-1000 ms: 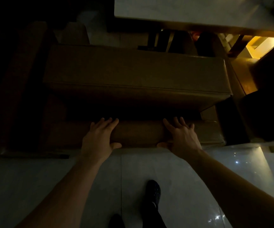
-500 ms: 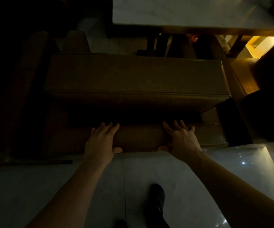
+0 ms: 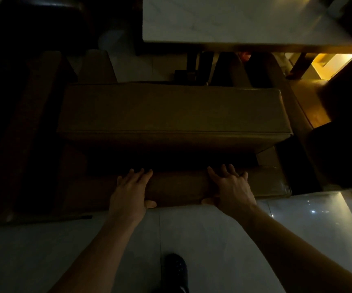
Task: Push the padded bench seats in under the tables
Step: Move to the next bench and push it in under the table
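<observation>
Brown padded vinyl, smooth and seamed along its near edge, covering one long box-shaped bench seat (image 3: 171,111) at frame centre, with a lower rounded cushion edge (image 3: 179,187) just below it and one pale marble-look table (image 3: 245,20) at upper right. Two bare hands counted: left hand (image 3: 129,191) and right hand (image 3: 232,189), both flat, fingers spread, thumbs hooked under that lower edge, unclenched. Glossy pale floor tiles (image 3: 202,240) below, one dark shoe (image 3: 175,269) at bottom centre.

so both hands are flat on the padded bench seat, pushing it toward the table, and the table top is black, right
Not quite: the table top is pale, marble-like, not black, as the head view shows. The rest holds: the left hand and right hand lie flat on the padded bench seat.
</observation>
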### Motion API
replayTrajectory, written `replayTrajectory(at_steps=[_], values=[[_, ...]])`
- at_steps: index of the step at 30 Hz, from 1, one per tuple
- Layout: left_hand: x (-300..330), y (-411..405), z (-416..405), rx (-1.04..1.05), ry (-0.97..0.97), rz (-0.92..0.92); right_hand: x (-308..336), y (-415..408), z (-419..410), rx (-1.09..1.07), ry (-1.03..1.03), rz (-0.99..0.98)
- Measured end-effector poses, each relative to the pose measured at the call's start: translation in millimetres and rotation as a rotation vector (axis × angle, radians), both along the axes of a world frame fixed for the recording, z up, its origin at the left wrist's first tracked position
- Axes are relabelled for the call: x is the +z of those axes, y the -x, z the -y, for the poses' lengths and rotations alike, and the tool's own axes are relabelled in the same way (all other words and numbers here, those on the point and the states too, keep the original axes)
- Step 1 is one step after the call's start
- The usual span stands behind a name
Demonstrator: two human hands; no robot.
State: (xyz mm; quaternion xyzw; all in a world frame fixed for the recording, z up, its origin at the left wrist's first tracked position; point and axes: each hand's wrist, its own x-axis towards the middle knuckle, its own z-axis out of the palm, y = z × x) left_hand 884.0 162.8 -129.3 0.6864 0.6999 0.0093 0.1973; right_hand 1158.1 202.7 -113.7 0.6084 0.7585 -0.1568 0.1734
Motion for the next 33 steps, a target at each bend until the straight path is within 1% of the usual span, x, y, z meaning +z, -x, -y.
replayTrajectory(at_steps=[9, 12, 16, 19, 22, 27, 30, 33], values=[[6, -2, -2, 0.015, 0.056, -0.005, -1, 1, 1, -0.016, 0.009, -0.008], [13, -4, -2, 0.010, 0.095, -0.008, 2, 2, 2, -0.032, 0.047, -0.012], [27, -3, 0, -0.062, 0.192, -0.076, 9, 5, 4, -0.034, 0.104, 0.007], [46, 3, 0, -0.068, 0.263, -0.053, 21, 11, 2, -0.057, 0.172, 0.029], [65, 17, 8, -0.043, 0.246, -0.032, 42, 22, -6, -0.100, 0.223, 0.032], [93, 70, 21, 0.057, 0.248, 0.024, 76, 73, -10, -0.034, 0.207, -0.060], [116, 109, 29, 0.107, 0.264, 0.067, 94, 119, -9, 0.004, 0.235, -0.065], [135, 154, 44, 0.151, 0.228, 0.106, 111, 172, 0, 0.054, 0.211, -0.059]])
